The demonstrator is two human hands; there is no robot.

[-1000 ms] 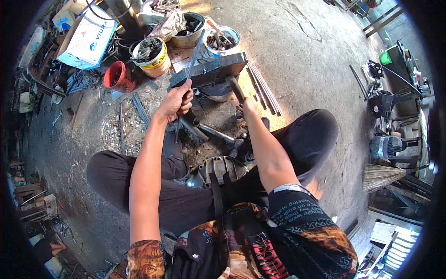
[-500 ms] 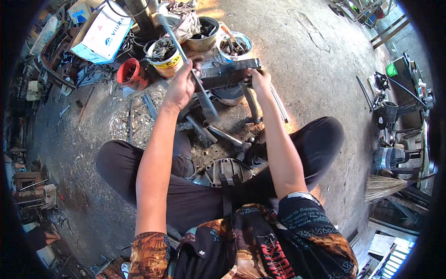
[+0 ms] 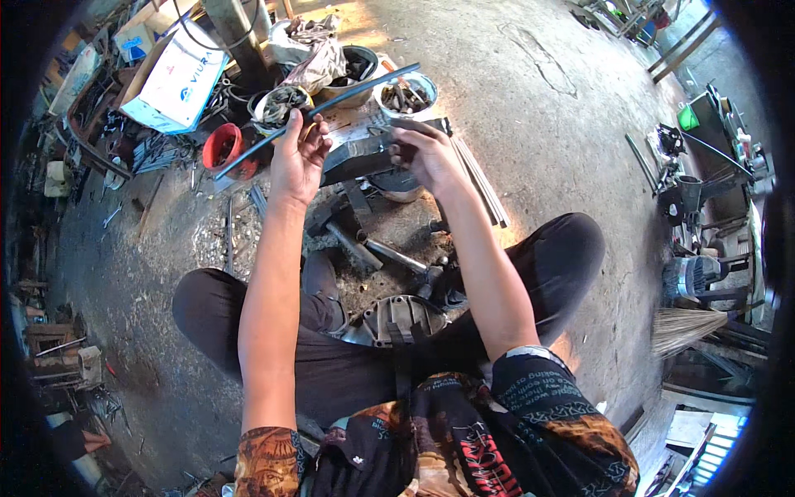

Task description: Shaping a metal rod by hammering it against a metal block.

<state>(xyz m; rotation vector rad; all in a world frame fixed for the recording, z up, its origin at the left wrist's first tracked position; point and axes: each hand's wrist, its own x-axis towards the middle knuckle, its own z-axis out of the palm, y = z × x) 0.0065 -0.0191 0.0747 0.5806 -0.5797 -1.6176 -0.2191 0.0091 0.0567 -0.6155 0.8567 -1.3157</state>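
My left hand (image 3: 301, 161) is raised at the middle left, its thumb and curled fingers around a long thin metal rod (image 3: 366, 88). The rod slants from the red bucket up toward the buckets at the back. To its right, my right hand (image 3: 429, 156) has bent fingers drawn together over the right end of a dark metal block (image 3: 358, 159). A thin grey tip shows by those fingers, but what they hold is too small to make out. A hammer with a metal pipe handle (image 3: 396, 253) lies below the block, between my legs.
A red bucket (image 3: 222, 147), a scrap-filled bucket (image 3: 281, 108) and a white tub of metal pieces (image 3: 426, 93) stand beyond my hands. A ribbed metal casing (image 3: 399, 319) lies close to me. Pale bars (image 3: 480, 184) rest right of the block; a straw broom (image 3: 684, 333) is far right.
The rod has swung from steep to a shallow slant, its far end now pointing right. My right hand has shifted left, with fingers bent over the block. The wooden-handled hammer is now mostly hidden.
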